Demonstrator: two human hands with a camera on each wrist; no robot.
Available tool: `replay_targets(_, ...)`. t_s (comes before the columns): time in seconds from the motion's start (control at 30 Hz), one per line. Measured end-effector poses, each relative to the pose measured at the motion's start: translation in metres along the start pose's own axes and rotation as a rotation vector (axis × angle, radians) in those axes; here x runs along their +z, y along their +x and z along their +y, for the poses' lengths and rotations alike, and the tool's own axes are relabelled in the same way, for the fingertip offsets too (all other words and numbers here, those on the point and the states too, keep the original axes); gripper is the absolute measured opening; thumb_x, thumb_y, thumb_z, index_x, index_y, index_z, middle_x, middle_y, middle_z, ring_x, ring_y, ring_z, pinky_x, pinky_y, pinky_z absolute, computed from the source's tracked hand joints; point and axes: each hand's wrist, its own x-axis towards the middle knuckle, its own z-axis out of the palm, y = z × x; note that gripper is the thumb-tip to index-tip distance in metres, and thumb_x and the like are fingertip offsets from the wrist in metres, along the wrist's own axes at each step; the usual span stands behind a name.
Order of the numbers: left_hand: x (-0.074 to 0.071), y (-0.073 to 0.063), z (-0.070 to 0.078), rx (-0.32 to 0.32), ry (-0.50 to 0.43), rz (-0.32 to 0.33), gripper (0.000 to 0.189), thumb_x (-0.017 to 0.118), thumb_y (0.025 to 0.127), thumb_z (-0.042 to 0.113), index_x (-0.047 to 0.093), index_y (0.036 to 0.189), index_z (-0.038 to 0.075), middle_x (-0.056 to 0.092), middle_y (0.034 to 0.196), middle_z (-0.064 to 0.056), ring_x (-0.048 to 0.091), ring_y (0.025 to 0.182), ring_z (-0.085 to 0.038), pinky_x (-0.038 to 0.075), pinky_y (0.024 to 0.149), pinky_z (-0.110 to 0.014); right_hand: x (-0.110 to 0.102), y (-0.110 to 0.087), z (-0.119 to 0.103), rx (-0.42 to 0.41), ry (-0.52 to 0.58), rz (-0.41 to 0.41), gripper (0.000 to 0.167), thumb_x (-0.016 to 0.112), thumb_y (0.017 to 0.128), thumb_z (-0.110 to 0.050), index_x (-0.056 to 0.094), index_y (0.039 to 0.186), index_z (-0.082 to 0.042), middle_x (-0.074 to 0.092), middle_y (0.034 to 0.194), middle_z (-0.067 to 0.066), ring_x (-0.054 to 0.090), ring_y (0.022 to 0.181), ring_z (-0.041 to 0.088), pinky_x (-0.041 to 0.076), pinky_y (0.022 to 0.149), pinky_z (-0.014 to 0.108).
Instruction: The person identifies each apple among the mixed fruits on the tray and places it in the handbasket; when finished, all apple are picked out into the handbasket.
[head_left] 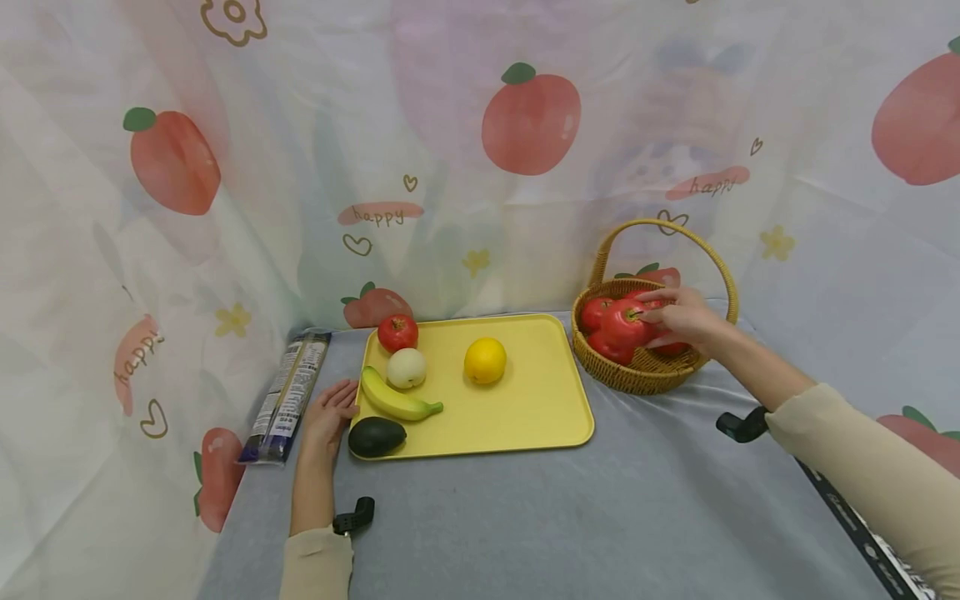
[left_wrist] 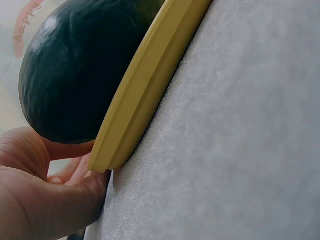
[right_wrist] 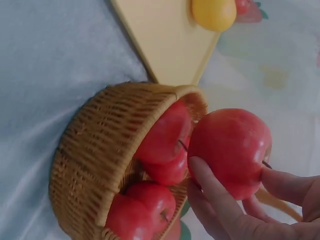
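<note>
One red apple (right_wrist: 227, 150) is gripped by your right hand (head_left: 681, 318), at the right of the head view; the thumb is on one side of it and the curved fingers on the other. It is over the opening of the wicker basket (head_left: 645, 379), and together with your fingers it covers part of the other red apples (right_wrist: 160, 142) inside, so I cannot count them surely. In the right wrist view, the lower edge cuts off your hand, and most of the basket's handle is out of sight.

Your left hand (head_left: 330, 414), left of centre in the head view, lies along the left edge of the yellow tray (head_left: 525, 408), with fingers rather straight and not holding anything. In the left wrist view, some of these fingers are hidden behind the tray corner, and the dark green fruit (head_left: 377, 437) is cut off by the upper edge.

On the tray's left part, this fruit, a banana (head_left: 397, 400), a pale round fruit (head_left: 407, 368) and a red fruit (head_left: 398, 332) make a column; a yellow fruit (head_left: 485, 361) sits near the middle. At far left lies a long package (head_left: 287, 396), its print too small to read. At lower right, your sleeve (head_left: 862, 467) partly covers a black strip (head_left: 847, 521).
</note>
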Motion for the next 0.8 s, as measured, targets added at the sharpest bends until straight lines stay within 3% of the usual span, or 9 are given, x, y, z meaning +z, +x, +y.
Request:
replay_targets(0.1, 0.002, -0.004, 0.004, -0.007, -0.008, 0.002, 0.075, 0.050, 0.092, -0.027, 0.031, 0.161, -0.003, 0.040, 0.162, -0.024, 0.043, 0.148, -0.032, 0.042, 0.115, -0.036, -0.005, -0.002, 0.002, 0.012, -0.032, 0.004, 0.057, 0.052, 0.108, -0.009, 0.032, 0.158, 0.008, 0.025, 0.158, 0.036, 0.052, 0.127, 0.045, 0.063, 0.080, 0.041)
replay_targets(0.23, 0.002, -0.005, 0.005, -0.013, -0.009, 0.003, 0.075, 0.050, 0.092, -0.026, 0.031, 0.161, -0.003, 0.040, 0.162, -0.024, 0.043, 0.148, -0.032, 0.041, 0.116, -0.037, -0.011, -0.005, 0.003, 0.017, -0.052, -0.007, 0.057, 0.051, 0.108, -0.008, 0.032, 0.158, 0.009, 0.021, 0.159, 0.038, 0.051, 0.127, 0.046, 0.063, 0.081, 0.041)
replay_targets(0.6, 0.000, 0.004, -0.007, 0.007, 0.027, 0.015, 0.073, 0.050, 0.095, -0.023, 0.032, 0.162, 0.001, 0.039, 0.163, -0.021, 0.043, 0.148, -0.030, 0.050, 0.105, -0.024, -0.023, -0.004, 0.006, 0.031, -0.177, -0.036, 0.052, 0.052, 0.107, -0.006, 0.038, 0.153, 0.013, 0.037, 0.147, 0.036, 0.060, 0.110, 0.036, 0.062, 0.085, 0.049)
replay_targets(0.8, -0.001, 0.005, -0.007, 0.003, 0.023, 0.017, 0.073, 0.051, 0.095, -0.023, 0.033, 0.161, 0.002, 0.040, 0.162, -0.021, 0.043, 0.148, -0.029, 0.052, 0.101, -0.022, -0.026, -0.003, 0.005, 0.025, -0.262, -0.066, 0.052, 0.053, 0.105, -0.005, 0.039, 0.151, 0.015, 0.035, 0.143, 0.037, 0.061, 0.099, 0.028, 0.063, 0.081, 0.050)
